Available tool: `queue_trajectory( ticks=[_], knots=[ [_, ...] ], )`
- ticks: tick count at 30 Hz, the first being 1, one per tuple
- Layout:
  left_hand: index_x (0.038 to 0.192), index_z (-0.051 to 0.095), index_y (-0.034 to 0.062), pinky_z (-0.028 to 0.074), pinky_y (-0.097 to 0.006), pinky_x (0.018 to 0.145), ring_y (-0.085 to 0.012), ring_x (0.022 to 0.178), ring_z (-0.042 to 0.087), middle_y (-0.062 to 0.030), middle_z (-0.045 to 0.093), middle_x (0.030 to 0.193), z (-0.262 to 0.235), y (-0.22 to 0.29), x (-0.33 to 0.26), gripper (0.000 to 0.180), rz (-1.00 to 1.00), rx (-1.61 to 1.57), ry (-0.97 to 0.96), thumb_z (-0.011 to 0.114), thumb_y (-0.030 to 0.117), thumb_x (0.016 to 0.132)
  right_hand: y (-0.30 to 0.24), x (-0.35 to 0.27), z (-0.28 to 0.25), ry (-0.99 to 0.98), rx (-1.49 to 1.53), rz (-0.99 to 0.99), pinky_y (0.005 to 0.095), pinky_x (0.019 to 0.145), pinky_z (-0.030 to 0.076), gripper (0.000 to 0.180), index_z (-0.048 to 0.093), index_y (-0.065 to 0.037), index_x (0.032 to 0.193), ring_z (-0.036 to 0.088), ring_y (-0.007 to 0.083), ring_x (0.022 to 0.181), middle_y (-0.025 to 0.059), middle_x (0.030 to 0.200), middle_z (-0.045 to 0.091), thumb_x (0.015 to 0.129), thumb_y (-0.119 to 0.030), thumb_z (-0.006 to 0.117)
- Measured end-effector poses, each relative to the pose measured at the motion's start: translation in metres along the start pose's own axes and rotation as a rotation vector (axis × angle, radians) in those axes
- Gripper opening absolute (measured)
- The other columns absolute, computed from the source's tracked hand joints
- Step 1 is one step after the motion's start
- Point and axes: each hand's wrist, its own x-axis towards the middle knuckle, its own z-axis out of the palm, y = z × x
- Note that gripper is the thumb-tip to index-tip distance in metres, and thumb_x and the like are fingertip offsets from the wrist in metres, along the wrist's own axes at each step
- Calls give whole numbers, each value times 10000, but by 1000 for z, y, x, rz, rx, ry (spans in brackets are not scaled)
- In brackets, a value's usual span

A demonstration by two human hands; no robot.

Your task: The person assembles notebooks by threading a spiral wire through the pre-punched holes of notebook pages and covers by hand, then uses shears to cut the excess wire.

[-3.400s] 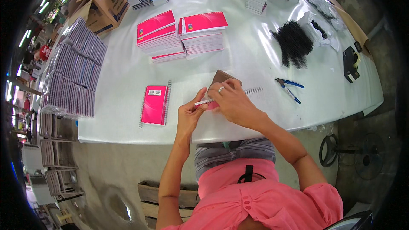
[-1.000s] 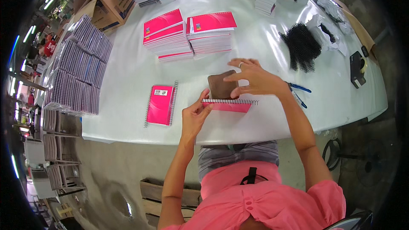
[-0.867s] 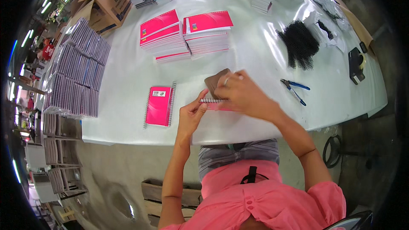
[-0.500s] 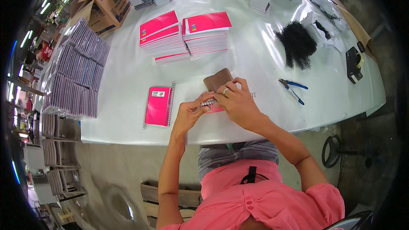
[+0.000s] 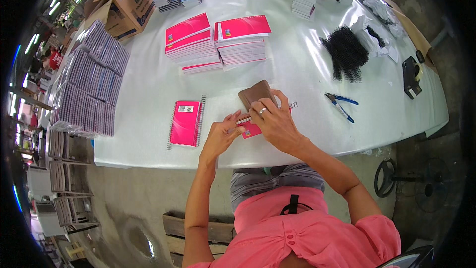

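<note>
A small pink notebook (image 5: 252,131) lies at the table's near edge between my hands. My left hand (image 5: 221,134) pinches the left end of its punched edge (image 5: 244,120), thumb below and fingers above. Over the notebook's right part, my right hand (image 5: 277,125) is bent with its fingertips closed at the same edge. A short looped end of a dark spiral coil (image 5: 293,104) sticks out past that hand; the fingers hide the rest. Touching or just behind the right fingers is a brown block (image 5: 254,94). A spiral-bound pink notebook (image 5: 185,124) lies to the left.
Stacked pink notebooks (image 5: 243,27) stand farther back. On the right are blue-handled pliers (image 5: 341,106), a heap of black coils (image 5: 345,52) and a black tape dispenser (image 5: 411,77). Wrapped notebooks (image 5: 89,84) and a cardboard box (image 5: 126,7) line the left.
My right hand has shifted slightly down, and its fingers have come lower over the punched edge. More of the pink cover shows between my hands.
</note>
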Motion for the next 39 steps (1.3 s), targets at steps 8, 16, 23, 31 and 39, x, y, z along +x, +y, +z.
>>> queue_trajectory(
  ticks=[8, 16, 23, 31, 39],
  knots=[
    [1100, 690, 59, 299, -435, 1135, -343, 1334, 452, -58, 637, 1273, 0, 8, -3, 309, 26, 141, -23, 657, 286, 893, -8, 4, -14, 102, 131, 80, 520, 1054, 288, 165, 651, -62, 903, 565, 197, 997, 28, 1011, 576, 741, -82, 675],
    [1149, 683, 102, 366, -423, 1085, -358, 1332, 447, -38, 638, 1271, 4, 12, -3, 327, 35, 193, -6, 652, 298, 889, -6, -2, -10, 33, 148, 45, 530, 1071, 268, 199, 636, -54, 948, 539, 205, 1074, 22, 1067, 573, 749, -56, 635],
    [1229, 651, 132, 380, -425, 1072, -363, 1335, 441, -45, 635, 1274, 4, 15, -5, 402, 43, 219, -6, 670, 315, 871, -11, -6, -14, -6, 183, 134, 546, 1085, 256, 162, 635, -61, 932, 531, 214, 1067, 46, 1057, 559, 777, -104, 617],
    [1291, 612, 142, 352, -422, 1100, -345, 1392, 366, -88, 611, 1305, 20, 36, 6, 457, 12, 69, 118, 694, 275, 862, -10, -12, -15, -13, 229, 147, 501, 1057, 275, 277, 646, -57, 1016, 555, 196, 1048, 7, 1061, 581, 743, -53, 687],
    [1303, 594, 78, 443, -370, 1019, -307, 1264, 538, -115, 606, 1311, 5, 41, -1, 421, -19, -86, 61, 674, 159, 898, 90, -72, -54, 124, 12, 527, 458, 1021, 326, 467, 577, -105, 1250, 496, 297, 1188, 104, 1247, 563, 808, -132, 727]
  ],
)
